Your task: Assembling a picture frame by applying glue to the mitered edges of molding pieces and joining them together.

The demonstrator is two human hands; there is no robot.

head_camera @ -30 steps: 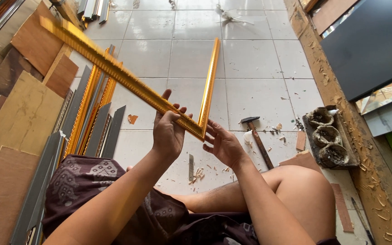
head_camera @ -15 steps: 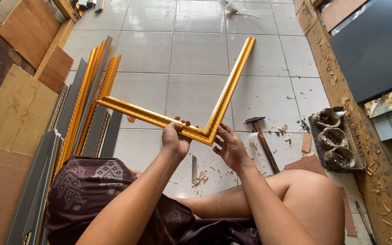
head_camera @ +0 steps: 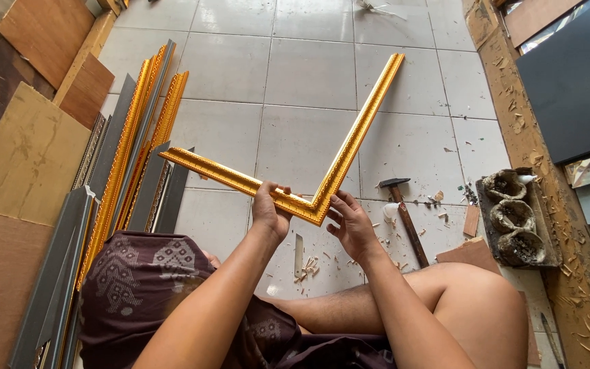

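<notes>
I hold a gold, ornamented L-shaped frame corner [head_camera: 349, 147] above the white tiled floor, with its joint pointing toward me. My left hand [head_camera: 270, 210] grips the left arm of the frame close to the joint. My right hand [head_camera: 351, 222] holds the joint from the right and underneath. One arm of the frame runs up and to the right, the other out to the left. My bare knee [head_camera: 472, 307] lies below the hands.
A hammer [head_camera: 404, 215] lies on the tiles right of my hands, among wood chips. A dark tray with three crusted bowls [head_camera: 517, 219] sits further right. Gold and grey moulding strips [head_camera: 131, 157] and plywood boards [head_camera: 22, 164] lie at the left. A wooden beam [head_camera: 548, 171] borders the right.
The frame corner has swung down from a raised, tilted position to lie flatter and lower, the joint nearer to me. Both hands have shifted closer to the joint.
</notes>
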